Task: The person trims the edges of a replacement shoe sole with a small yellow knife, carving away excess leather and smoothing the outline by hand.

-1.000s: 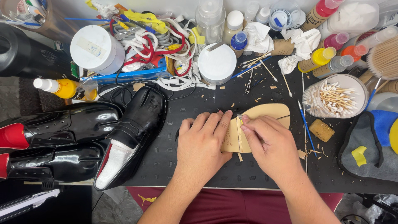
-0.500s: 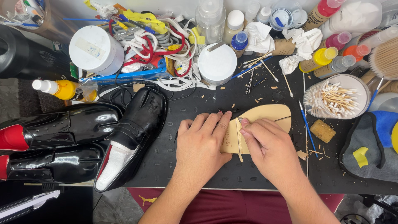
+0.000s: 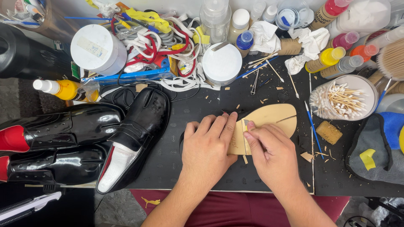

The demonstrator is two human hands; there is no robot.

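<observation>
**Insole trimming: cut in progress**

I read the step as a cut across the flat tan leather insole, which lies on the black cutting mat at centre. My left hand presses flat, fingers together, pinning the heel end. My right hand pinches a thin tool against the insole; the tool itself is mostly hidden. The next move, I judge, calls for steady downward pressure.

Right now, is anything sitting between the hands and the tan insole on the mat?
Nothing visible. The left hand lies flat on the tan insole, and the right hand fingers press on it beside a thin strip.
</observation>
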